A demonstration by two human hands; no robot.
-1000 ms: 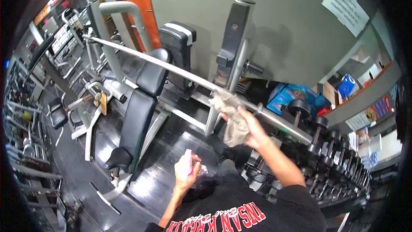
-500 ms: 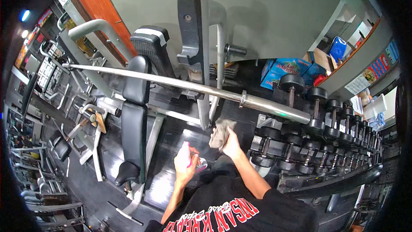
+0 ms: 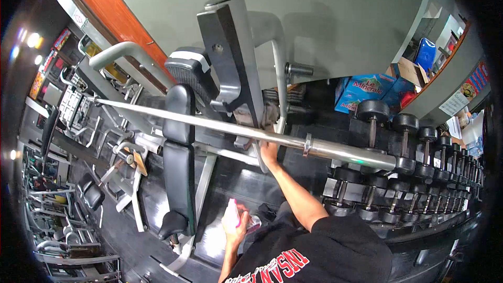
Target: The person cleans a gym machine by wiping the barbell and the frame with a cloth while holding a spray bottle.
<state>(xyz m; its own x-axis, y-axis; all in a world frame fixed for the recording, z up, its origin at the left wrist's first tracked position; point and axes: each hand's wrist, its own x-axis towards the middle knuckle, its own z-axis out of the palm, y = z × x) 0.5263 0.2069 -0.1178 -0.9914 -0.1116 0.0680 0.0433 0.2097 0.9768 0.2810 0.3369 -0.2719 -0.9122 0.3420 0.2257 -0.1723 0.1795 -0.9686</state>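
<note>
My left hand [image 3: 233,226] is closed around a spray bottle [image 3: 254,224] with a pink-and-white trigger head, held low in front of my body. Reaching forward, my right hand [image 3: 269,152] passes behind the barbell [image 3: 220,124], which hides part of it. A grey-brown cloth [image 3: 271,114] is in that hand, at the lower part of the bench rack's upright post [image 3: 242,57]. Whether the cloth presses on the post is hard to see. The black padded bench [image 3: 179,178] lies left of my hands, under the bar.
Dumbbells [image 3: 374,194] fill a rack on the right. Blue water cartons [image 3: 367,90] stand by the grey wall [image 3: 314,26]. The bar's thick sleeve [image 3: 356,158] juts out to the right above my forearm. More gym machines [image 3: 68,220] line the left.
My right hand has moved forward with the cloth, from beneath the bar to the upright behind it. The left hand keeps its hold on the spray bottle. The view has shifted.
</note>
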